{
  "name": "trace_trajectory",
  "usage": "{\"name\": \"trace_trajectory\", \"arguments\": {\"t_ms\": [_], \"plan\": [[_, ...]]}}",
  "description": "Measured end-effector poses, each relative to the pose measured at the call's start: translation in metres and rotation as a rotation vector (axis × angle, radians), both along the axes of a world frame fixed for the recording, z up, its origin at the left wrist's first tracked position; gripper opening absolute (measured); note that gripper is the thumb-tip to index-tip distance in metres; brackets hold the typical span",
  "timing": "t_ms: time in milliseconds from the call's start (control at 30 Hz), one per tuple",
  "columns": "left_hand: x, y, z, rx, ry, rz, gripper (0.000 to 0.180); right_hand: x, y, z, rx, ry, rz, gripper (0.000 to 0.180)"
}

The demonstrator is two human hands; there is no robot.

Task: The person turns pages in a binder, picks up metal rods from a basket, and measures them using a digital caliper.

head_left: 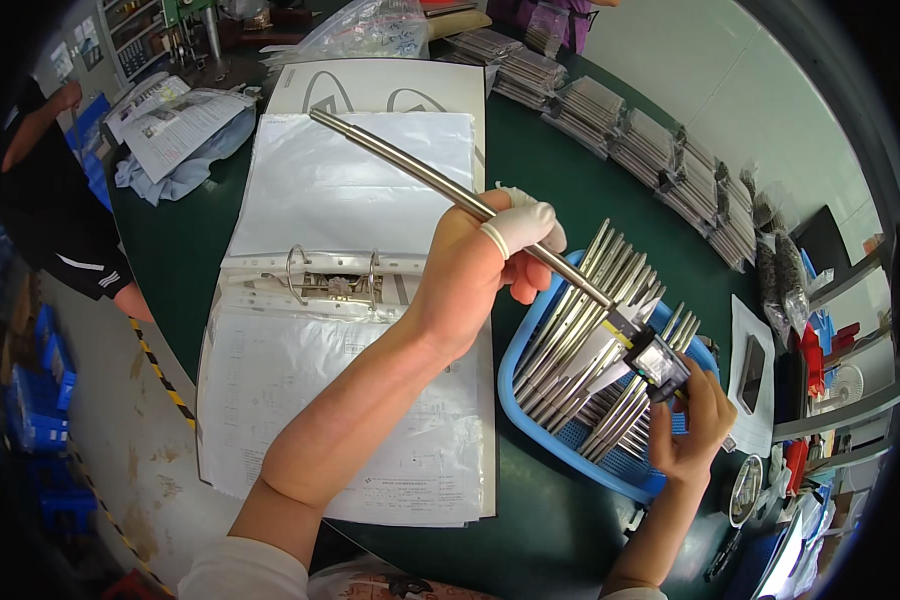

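Observation:
My left hand (485, 245), with white finger cots on thumb and finger, is closed around a long steel rod (400, 158). The rod slants from the upper left down to the right, its stepped end over the binder. Its lower end meets a digital caliper (658, 362), which my right hand (698, 425) grips by the display. Whether the jaws touch the rod is hard to make out. Beneath both tools stands a blue plastic basket (518, 405) holding many similar steel rods (560, 345).
An open ring binder (355, 420) with sleeved sheets lies left of the basket. Bagged rod bundles (660, 150) line the table's far right edge. A phone (752, 370) rests on paper at right. Another person (55, 200) stands at far left; papers and cloth (185, 140) lie nearby.

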State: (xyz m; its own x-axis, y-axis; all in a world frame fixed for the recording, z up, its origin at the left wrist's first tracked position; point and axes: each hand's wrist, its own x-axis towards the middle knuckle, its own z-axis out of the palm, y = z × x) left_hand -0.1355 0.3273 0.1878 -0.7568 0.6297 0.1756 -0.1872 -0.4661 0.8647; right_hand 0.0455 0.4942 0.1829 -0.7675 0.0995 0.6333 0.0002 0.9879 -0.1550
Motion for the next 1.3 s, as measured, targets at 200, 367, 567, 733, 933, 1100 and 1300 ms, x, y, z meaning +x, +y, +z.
{"name": "trace_trajectory", "arguments": {"t_ms": [200, 367, 567, 733, 933, 1100, 1300], "plan": [[0.0019, 0.0039, -0.0023, 0.023, -0.018, 0.023, 0.023, 0.0000, 0.0010, -0.0008, -0.001, -0.026, 0.017, 0.040], [0.0020, 0.0052, -0.0049, 0.065, -0.029, 0.029, 0.022, -0.0004, 0.0015, -0.0019, 0.000, -0.017, 0.029, 0.039], [0.0047, 0.0066, -0.0052, 0.079, -0.055, 0.018, 0.022, 0.0008, 0.0028, -0.0024, 0.010, -0.027, 0.014, 0.038], [0.0060, 0.0077, -0.0045, 0.089, -0.066, 0.013, 0.021, 0.0014, 0.0032, -0.0017, 0.018, -0.030, 0.002, 0.038], [0.0070, 0.0058, -0.0032, 0.041, -0.028, -0.020, 0.025, 0.0028, 0.0031, -0.0010, 0.040, -0.018, -0.018, 0.037], [0.0076, 0.0052, -0.0018, 0.026, -0.030, -0.008, 0.024, 0.0024, 0.0020, -0.0002, 0.048, -0.008, -0.021, 0.037], [0.0089, 0.0099, -0.0058, 0.070, -0.062, -0.016, 0.020, 0.0048, 0.0029, 0.0008, 0.057, -0.008, -0.036, 0.035]]}}
